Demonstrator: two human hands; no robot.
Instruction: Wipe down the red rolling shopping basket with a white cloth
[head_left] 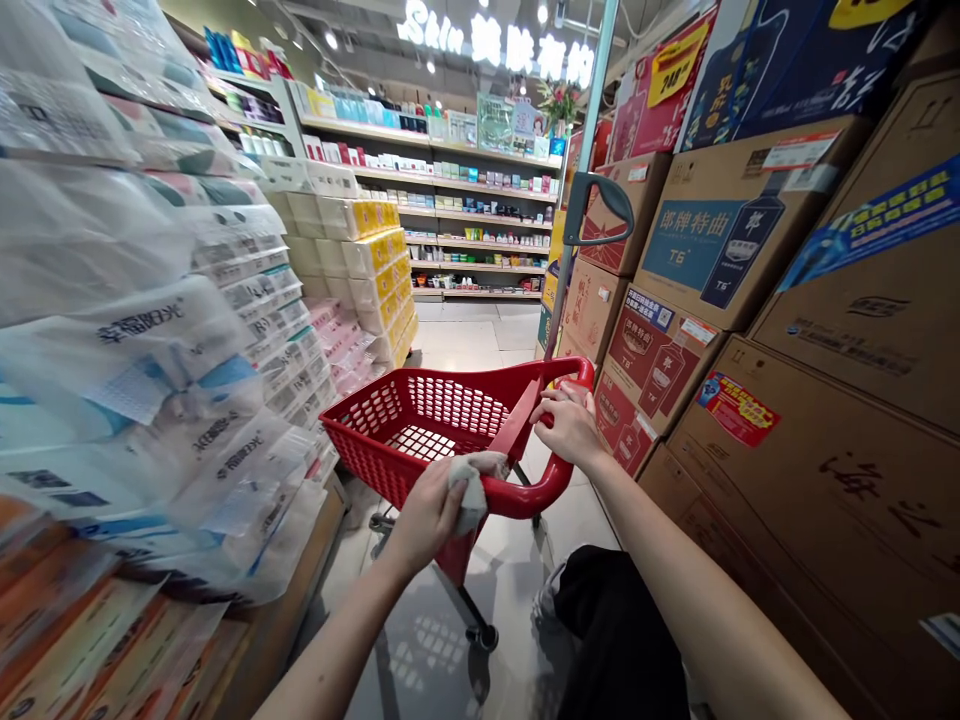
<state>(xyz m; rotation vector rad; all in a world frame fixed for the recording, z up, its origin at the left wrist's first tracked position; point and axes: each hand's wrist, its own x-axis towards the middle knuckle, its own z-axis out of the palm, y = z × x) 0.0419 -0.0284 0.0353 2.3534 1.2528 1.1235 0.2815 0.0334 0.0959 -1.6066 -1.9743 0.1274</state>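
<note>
A red plastic shopping cart [364, 462] with a perforated basket stands before me, its basket turned to the left. My left hand [429, 512] is closed on a pale, crumpled cloth [471, 500], which lies against the left part of the cart's looped red handle [529, 500]. Across the right side of that loop lies my right hand [574, 428], its fingers curled around it. The undersides of both grips are hidden. No goods show in the visible part of the basket.
Plastic-wrapped tissue packs [202, 420] are stacked high on the left. Cardboard cartons [690, 235] form a wall close on the right, beside a metal pole with a grey handle [576, 210]. Stocked shelves [465, 185] stand behind a tiled aisle [457, 335].
</note>
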